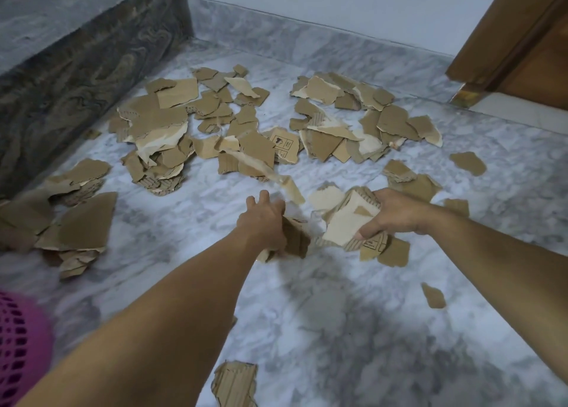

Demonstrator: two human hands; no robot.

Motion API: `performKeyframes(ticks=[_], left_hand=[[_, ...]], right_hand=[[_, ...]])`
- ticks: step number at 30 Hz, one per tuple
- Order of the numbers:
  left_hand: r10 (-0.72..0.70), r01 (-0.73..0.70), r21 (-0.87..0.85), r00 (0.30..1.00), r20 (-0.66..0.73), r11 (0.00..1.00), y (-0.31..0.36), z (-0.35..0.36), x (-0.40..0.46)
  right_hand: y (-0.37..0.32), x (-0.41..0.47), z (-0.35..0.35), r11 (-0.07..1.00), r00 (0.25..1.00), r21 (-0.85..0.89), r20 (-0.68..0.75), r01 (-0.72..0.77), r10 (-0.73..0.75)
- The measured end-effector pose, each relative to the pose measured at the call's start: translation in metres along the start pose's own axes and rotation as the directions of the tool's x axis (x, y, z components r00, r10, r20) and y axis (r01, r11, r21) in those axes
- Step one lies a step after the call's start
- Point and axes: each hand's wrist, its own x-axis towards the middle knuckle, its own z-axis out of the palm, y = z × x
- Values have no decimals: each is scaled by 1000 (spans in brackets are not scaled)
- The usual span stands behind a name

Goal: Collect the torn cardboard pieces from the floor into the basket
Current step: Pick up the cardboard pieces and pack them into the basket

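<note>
Torn brown cardboard pieces (172,130) lie scattered over the marble floor, in heaps at the middle left, the far right (353,120) and the near left (76,228). My left hand (264,222) grips a few brown cardboard pieces (295,240) low over the floor. A bunch of pale and printed pieces (350,222) is clamped in my right hand (396,216), just to the right of the left one. A long pale strip (276,176) trails in the air above my hands. The pink mesh basket (18,345) shows at the bottom left edge, mostly cut off.
A dark stone step (76,59) rises along the left. A wooden door frame (510,37) stands at the far right by the white wall. Single cardboard scraps lie near me at the bottom centre (236,382) and to the right (433,296).
</note>
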Motion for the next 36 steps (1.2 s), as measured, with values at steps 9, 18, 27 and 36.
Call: performKeyframes(ticks=[9, 18, 27, 36], left_hand=[[-58, 27, -272, 993, -106, 962, -3, 6, -27], [-88, 33, -293, 981, -175, 955, -63, -78, -84], [-210, 106, -345, 937, -280, 933, -143, -212, -199], [-457, 306, -426, 831, -317, 852, -262, -283, -346]], right_hand=[[-5, -21, 2, 990, 999, 133, -27, -36, 40], [-81, -77, 5, 984, 981, 134, -168, 116, -93], [-246, -161, 5, 933, 916, -47, -181, 357, -359], [-416, -220, 70, 814, 816, -55, 4, 578, -578]])
